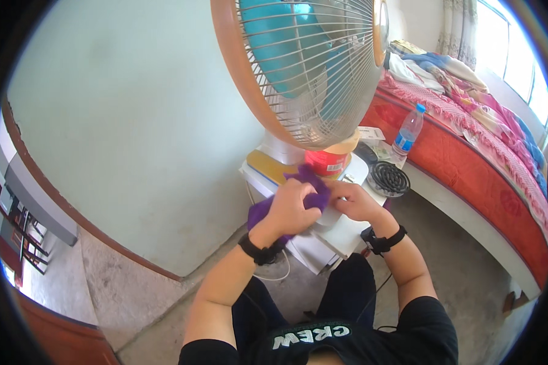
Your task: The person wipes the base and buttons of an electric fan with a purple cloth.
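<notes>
My left hand (pixel 288 208) is closed around a bunched purple cloth (pixel 259 213), which sticks out on both sides of the fingers. Close beside it, my right hand (pixel 360 203) has its fingers bent together at a pale object, partly hidden, that I cannot make out. Both hands are over a small white table (pixel 342 240). Just above them leans a large fan (pixel 226 45) with an orange rim, wire grille and teal blades. Behind the hands is a red tub (pixel 327 163) with a yellowish top.
A black mosquito coil (pixel 389 177) lies at the table's right, near a clear bottle (pixel 409 129) with a blue cap. The red-sided bed (pixel 463 159) with rumpled bedding runs along the right. A pale wall (pixel 146 134) stands at the left. A white cable (pixel 277 278) hangs below the table.
</notes>
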Motion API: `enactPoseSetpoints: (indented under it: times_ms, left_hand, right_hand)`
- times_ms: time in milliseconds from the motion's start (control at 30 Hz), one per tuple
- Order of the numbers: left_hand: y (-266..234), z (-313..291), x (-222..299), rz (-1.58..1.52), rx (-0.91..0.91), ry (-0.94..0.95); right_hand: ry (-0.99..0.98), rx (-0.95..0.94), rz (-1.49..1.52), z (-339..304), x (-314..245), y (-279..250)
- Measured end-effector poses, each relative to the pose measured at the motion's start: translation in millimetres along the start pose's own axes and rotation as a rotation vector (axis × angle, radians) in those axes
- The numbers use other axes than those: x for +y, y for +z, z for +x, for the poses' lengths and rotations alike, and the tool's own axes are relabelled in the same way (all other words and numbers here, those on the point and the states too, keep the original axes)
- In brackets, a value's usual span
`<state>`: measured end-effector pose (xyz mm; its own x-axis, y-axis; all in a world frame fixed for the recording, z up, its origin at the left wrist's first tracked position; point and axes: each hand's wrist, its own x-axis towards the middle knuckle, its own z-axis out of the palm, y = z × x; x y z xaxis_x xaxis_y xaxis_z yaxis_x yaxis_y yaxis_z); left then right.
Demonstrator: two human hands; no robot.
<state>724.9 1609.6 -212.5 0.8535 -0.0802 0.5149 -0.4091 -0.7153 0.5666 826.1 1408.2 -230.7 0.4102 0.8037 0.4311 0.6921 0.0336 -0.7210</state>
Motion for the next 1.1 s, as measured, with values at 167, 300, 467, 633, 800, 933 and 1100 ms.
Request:
enactPoseSetpoints:
  times_ms: [167,300,467,633,800,933,1100]
  left_hand:
    - [11,-44,22,-1.379,0.063,-0.516]
    - [22,-39,63,-1.416,0.156,-0.579]
    - [12,-43,52,-1.199,0.113,-0.448]
    - [-20,-18,-27,-0.238,0.584,-0.327]
    - [-11,21,-99,0.148,0.69,-0.157]
    - [-20,24,-117,0.02,0.507,-0.199]
    - [-7,17,-115,0.056,0.587,-0.021]
  right_hand:
    - [-0.039,-0.032,0.007,-39,-46,0]
    - [-0.132,0.131,-0.204,-40,-86,40]
    - [-0.091,0.28,0.007,-16,-67,35]
    - [-0.296,0.252,-0.418,39,-83,25]
    - [-0.142,-0.09,-0.578,95,-27,58]
    - [-0.044,-0.187,-0.566,112,-28,48]
    - [-0.063,-0.169,-0.591,113,-19,37]
